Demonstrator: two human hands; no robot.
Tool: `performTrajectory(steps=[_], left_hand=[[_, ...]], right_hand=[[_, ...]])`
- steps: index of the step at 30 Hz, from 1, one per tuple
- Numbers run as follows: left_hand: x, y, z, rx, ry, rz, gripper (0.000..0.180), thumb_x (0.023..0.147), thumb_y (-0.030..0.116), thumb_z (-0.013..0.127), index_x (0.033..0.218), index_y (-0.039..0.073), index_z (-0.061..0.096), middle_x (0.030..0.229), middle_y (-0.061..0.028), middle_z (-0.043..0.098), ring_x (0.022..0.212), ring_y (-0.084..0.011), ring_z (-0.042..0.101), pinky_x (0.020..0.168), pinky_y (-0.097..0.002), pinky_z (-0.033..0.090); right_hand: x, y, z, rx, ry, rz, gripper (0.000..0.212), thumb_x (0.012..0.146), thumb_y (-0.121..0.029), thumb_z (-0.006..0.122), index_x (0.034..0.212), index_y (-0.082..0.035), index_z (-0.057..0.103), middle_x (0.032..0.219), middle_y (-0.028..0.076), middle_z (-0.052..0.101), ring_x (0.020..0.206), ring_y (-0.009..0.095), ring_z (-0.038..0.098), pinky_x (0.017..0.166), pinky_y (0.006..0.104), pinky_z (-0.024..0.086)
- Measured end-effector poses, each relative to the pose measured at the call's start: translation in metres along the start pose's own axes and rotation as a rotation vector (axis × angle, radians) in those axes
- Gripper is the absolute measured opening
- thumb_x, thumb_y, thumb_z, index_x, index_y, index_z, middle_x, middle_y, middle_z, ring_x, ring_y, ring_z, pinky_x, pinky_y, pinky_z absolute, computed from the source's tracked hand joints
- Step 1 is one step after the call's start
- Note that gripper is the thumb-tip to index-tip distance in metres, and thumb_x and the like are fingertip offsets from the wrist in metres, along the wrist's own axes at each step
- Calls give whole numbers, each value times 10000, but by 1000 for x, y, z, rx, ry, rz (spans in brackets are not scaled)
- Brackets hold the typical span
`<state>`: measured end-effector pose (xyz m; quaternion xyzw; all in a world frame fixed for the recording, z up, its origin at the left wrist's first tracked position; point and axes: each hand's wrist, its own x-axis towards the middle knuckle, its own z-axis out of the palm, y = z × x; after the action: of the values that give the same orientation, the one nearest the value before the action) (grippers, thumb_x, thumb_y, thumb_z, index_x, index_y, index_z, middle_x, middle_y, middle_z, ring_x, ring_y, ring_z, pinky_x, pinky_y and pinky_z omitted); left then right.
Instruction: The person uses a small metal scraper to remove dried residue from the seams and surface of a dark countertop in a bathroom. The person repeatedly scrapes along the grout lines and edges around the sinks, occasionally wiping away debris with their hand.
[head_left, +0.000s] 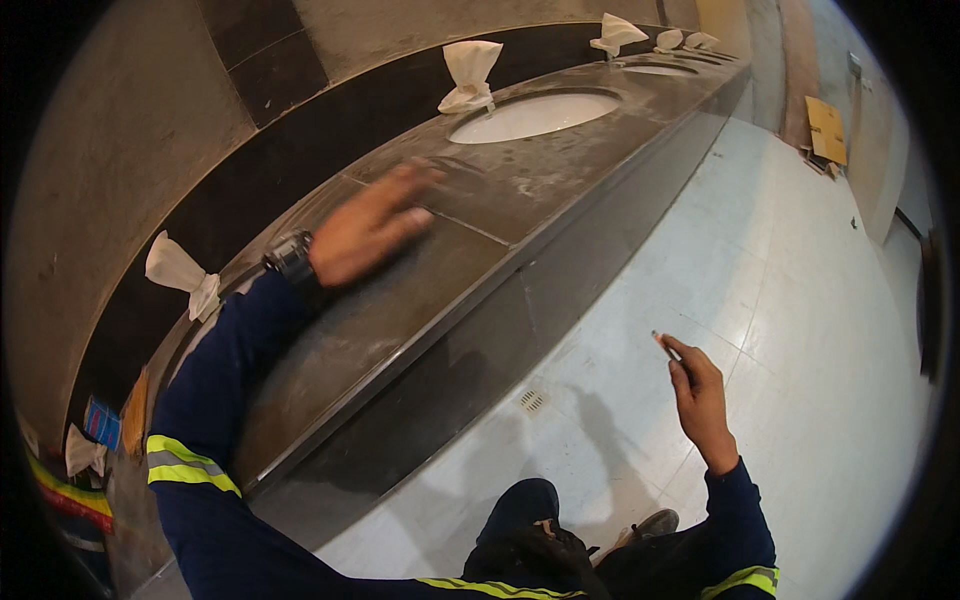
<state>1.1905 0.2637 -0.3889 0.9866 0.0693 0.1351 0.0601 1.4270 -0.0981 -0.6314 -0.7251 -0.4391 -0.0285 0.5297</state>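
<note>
My left hand (372, 225), with a dark watch (290, 258) at its wrist, is over the dark tiled countertop (400, 300). Its fingers are stretched out and apart, smeared by motion, and hold nothing; whether the palm touches the tiles I cannot tell. Out over the pale floor, my right hand (697, 395) pinches a thin, pencil-like stick (660, 344) with a dark tip between thumb and fingers. Ahead of my left hand, a white oval basin (535, 118) is set into the counter. A tap wrapped in white plastic (470, 75) stands behind it.
Another wrapped tap (183, 272) is beside my left sleeve. Farther along the counter is a second basin (660, 69). A floor drain (531, 401) lies below the counter's front panel. Cardboard (826, 130) leans at the far right. A blue packet (102, 422) lies at the left.
</note>
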Motion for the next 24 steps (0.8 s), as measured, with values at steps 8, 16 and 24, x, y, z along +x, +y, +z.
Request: performTrajectory(steps=[8, 16, 24], left_hand=[[-10, -34, -20, 227, -95, -468, 805, 1023, 627, 432, 1545, 15, 385, 1643, -237, 274, 1533, -368, 251, 1249, -451, 231], [-18, 118, -66, 441, -398, -294, 973, 927, 689, 560, 1482, -97, 415, 1450, -331, 503, 1350, -402, 521, 1155, -427, 399], [-53, 140, 15, 770, -232, -221, 864, 857, 522, 716, 1314, -187, 529, 941, -243, 695, 903, -331, 698, 881, -396, 520]], right_hand=[[3, 6, 11, -60, -46, -13, 325, 973, -28, 580, 1288, -52, 657, 841, 138, 607, 722, 270, 586, 691, 371, 487], [59, -64, 2, 209, 86, -101, 325, 998, -22, 515, 1294, -23, 649, 707, 70, 507, 655, 143, 501, 644, 283, 450], [232, -204, 45, -331, -420, -702, 324, 962, -176, 602, 1272, -130, 684, 1048, 196, 734, 981, 399, 683, 873, 478, 524]])
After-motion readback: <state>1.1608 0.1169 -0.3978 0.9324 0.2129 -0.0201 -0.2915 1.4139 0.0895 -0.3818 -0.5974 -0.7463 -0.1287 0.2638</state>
